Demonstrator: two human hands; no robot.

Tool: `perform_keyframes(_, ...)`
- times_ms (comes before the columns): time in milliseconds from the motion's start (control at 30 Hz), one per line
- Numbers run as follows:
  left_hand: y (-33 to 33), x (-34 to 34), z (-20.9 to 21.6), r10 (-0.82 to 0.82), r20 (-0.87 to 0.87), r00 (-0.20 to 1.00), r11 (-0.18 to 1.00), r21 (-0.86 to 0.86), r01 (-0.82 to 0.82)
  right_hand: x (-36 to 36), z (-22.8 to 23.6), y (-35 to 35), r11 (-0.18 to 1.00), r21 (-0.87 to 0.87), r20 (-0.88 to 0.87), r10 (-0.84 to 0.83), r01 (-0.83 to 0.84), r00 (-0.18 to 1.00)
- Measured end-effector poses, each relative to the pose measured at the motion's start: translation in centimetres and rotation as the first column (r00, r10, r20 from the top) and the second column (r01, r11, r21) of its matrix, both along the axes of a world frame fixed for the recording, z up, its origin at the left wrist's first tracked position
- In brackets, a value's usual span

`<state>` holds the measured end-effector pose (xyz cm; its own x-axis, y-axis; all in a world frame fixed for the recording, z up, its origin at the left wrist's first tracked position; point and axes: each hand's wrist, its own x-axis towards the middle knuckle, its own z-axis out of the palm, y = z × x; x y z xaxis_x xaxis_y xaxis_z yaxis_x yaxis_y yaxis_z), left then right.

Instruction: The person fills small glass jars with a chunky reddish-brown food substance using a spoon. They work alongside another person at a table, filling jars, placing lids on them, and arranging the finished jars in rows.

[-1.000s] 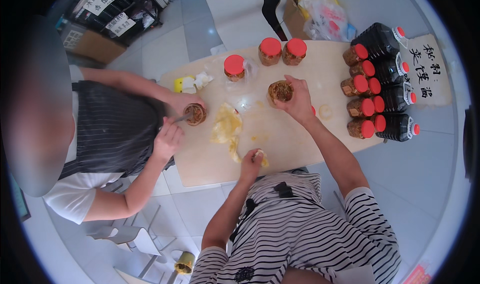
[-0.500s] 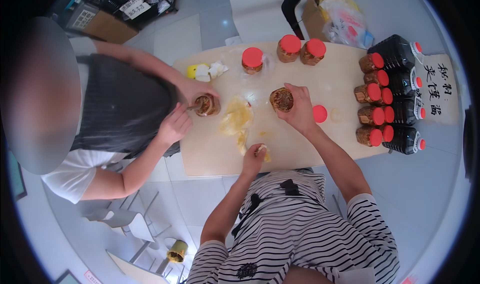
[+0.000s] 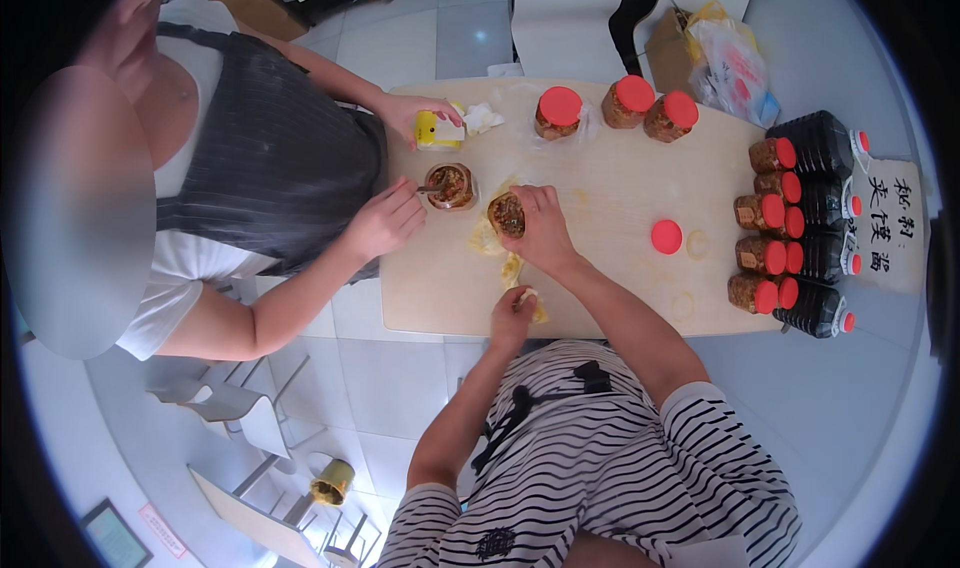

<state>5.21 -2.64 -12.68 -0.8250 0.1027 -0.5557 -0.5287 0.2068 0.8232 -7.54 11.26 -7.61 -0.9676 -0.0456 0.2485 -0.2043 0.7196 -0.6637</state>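
My right hand (image 3: 545, 230) is closed around an open glass jar (image 3: 507, 215) filled with dark brown chunky sauce. It holds the jar over crumpled yellow-stained tissue or film (image 3: 485, 238). Closer to me, by the table's near edge, my left hand (image 3: 512, 318) pinches a wad of pale, yellow-stained tissue (image 3: 538, 308). Across to the left, a co-worker's hand holds a spoon (image 3: 432, 188) in a second open jar of sauce (image 3: 455, 183). The co-worker's other hand is on a yellow and white tissue pack (image 3: 437, 131).
A loose red lid (image 3: 666, 236) lies right of my forearm. Three red-lidded jars (image 3: 628, 105) stand along the far side. Several more jars (image 3: 762, 256) and dark jugs (image 3: 812, 228) line the right end. White tissue (image 3: 484, 119) lies beside the pack on the table (image 3: 600, 168).
My right hand has carried the open jar left, to the yellow-stained material. The co-worker's one hand has left their jar and now touches the tissue pack. The view has shifted.
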Motion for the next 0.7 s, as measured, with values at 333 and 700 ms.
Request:
perform_keyframes(333,-2.5,-0.3,-0.8,-0.031,0.011,0.999,0.995,0.095,0.030,4.6,1.9,6.2,0.994,-0.052,0.118,-0.091,0.098,0.989)
perform_keyframes(700,-2.3,-2.2,-0.3,-0.112,0.057,0.992,0.991,0.080,0.108,13.4,-4.6,29.0,0.666,0.579,0.318,-0.715,0.470,0.622)
